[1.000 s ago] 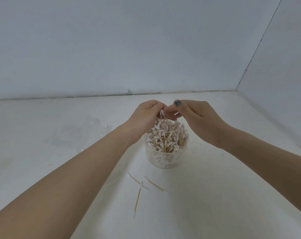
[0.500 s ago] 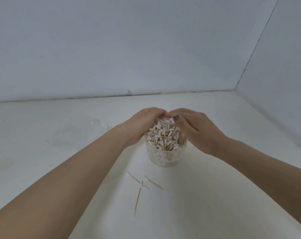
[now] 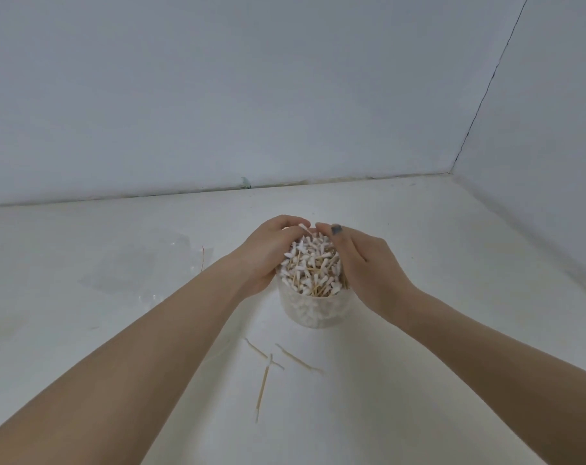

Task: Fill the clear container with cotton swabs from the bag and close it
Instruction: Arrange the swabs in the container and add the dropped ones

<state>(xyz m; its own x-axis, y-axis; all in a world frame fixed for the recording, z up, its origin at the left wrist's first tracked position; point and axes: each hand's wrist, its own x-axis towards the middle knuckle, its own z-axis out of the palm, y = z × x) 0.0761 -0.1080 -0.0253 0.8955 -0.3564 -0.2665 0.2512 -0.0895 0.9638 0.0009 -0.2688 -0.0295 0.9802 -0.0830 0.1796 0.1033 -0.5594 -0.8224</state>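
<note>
- White table (image 3: 419, 263) set in a corner, two pale blue-grey walls behind; a seam runs down the right wall.
- Far left on the table: crumpled clear bag (image 3: 140, 263), flat, looks near empty; one stray swab (image 3: 202, 257) lies at its right edge.
- Left hand (image 3: 268, 253) cups the left side of the swab heap, fingers curled over the top, fingertips near the rim's far side. One swab sticks up by its fingertips; can't tell if it is pinched or just loose.
- Container (image 3: 313, 307) stands upright at centre, between both hands, no lid on. Swabs (image 3: 313, 266) are heaped above the rim, tips up, sticks crossing.
- Right hand (image 3: 362, 263) mirrors it on the right side, fingers curled in over the heap, dark-painted thumbnail on top. It presses and gathers, no clear pinch on any one swab.
- Near the camera, in front of the container: three loose swabs (image 3: 278, 360) on the table, well apart from both hands.
- Step, by my read: filling is about done; hands are packing and levelling the heap so it sits below the rim.
- Next move calls for pushing the swabs down straight, picking up the strays, then fitting a lid. No lid is clearly in view, so it has to be found first.
- Risk: overfull heap may block the lid or spill more swabs.
</note>
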